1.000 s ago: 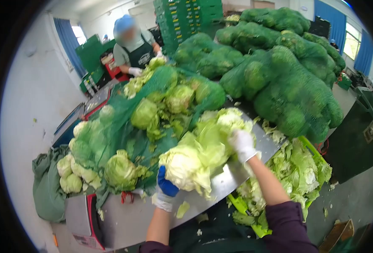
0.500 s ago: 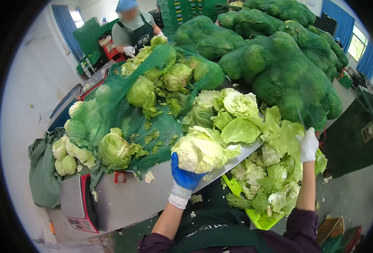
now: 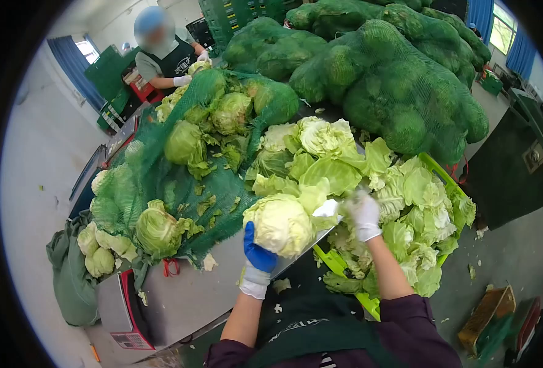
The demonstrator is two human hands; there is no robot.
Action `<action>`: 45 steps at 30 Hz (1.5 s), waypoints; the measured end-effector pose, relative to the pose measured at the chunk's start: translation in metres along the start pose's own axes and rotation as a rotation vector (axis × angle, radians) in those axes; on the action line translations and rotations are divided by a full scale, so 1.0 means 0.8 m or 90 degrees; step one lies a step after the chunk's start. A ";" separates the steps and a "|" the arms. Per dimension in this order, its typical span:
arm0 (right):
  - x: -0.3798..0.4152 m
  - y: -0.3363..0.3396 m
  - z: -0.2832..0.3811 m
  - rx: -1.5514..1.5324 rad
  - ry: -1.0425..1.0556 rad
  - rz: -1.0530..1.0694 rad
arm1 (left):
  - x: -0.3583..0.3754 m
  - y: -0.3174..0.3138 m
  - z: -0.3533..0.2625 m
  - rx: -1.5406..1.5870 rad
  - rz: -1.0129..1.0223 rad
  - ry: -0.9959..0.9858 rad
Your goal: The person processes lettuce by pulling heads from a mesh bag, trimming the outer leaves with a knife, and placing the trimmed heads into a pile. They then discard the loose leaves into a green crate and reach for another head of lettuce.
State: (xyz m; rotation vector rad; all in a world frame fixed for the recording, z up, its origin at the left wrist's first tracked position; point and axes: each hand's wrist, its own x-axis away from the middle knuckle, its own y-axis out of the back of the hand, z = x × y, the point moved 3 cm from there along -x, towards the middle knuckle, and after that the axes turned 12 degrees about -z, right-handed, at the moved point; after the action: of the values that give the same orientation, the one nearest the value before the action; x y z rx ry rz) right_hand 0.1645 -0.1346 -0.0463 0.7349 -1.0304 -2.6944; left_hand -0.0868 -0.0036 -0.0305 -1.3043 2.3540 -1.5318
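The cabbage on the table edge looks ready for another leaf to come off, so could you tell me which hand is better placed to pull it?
Probably the right hand: it sits free beside the cabbage, while the left hand cups it from below.

a pale green, round cabbage (image 3: 281, 224) sits at the near edge of the desk (image 3: 192, 294), loose outer leaves spreading to its right.

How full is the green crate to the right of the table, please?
Overfull: loose cabbage leaves heap well above the green crate, hiding most of its rim.
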 end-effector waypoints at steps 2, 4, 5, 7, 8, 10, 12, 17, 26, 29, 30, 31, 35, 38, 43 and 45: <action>-0.027 0.026 -0.034 0.116 -0.100 0.011 | 0.007 -0.007 -0.008 0.056 0.032 0.028; -0.031 0.067 -0.023 0.230 -0.139 0.029 | 0.015 -0.008 -0.005 0.117 0.087 0.070; -0.029 0.085 -0.006 0.124 -0.087 -0.041 | 0.017 -0.007 0.001 0.120 0.110 0.080; -0.018 0.110 0.034 -0.049 -0.040 -0.033 | 0.018 -0.012 0.012 0.198 0.134 0.109; -0.008 0.110 0.063 -0.117 -0.044 0.045 | 0.018 -0.016 0.016 0.225 0.143 0.122; 0.015 0.099 0.108 -0.181 0.093 0.113 | 0.019 -0.036 0.013 0.137 0.087 0.039; 0.030 0.097 0.161 -0.205 0.138 0.078 | 0.019 -0.031 0.018 0.119 0.091 0.042; -0.002 0.040 0.112 -0.209 0.019 0.036 | 0.026 -0.028 0.014 0.059 0.056 0.033; 0.030 0.073 0.107 -0.280 0.117 0.254 | 0.029 -0.018 0.030 0.274 0.094 0.129; 0.049 0.027 0.140 -0.268 0.051 0.369 | 0.033 0.014 0.041 0.337 0.018 0.244; 0.050 0.008 0.138 -0.263 -0.019 0.400 | 0.038 0.023 0.032 0.143 -0.039 0.247; 0.051 -0.015 0.129 -0.265 -0.014 0.399 | 0.041 0.035 0.019 -0.053 -0.096 0.244; 0.047 -0.045 0.134 -0.452 0.025 0.264 | 0.053 0.050 -0.045 -0.556 -0.101 -0.223; 0.052 -0.026 0.168 -0.375 -0.023 0.330 | 0.054 -0.082 -0.084 -0.929 -0.161 -0.774; 0.039 -0.029 0.182 -0.221 -0.106 0.218 | -0.017 -0.094 -0.092 -1.003 -0.119 -0.629; 0.026 -0.045 0.172 -0.195 -0.053 0.159 | -0.024 -0.092 -0.087 -1.082 -0.121 -0.621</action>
State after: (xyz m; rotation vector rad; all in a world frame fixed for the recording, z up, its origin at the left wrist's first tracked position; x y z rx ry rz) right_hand 0.0784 -0.0345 0.0101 0.4109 -0.6502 -2.5961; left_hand -0.0605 0.0489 0.0545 -1.6329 2.3265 1.4133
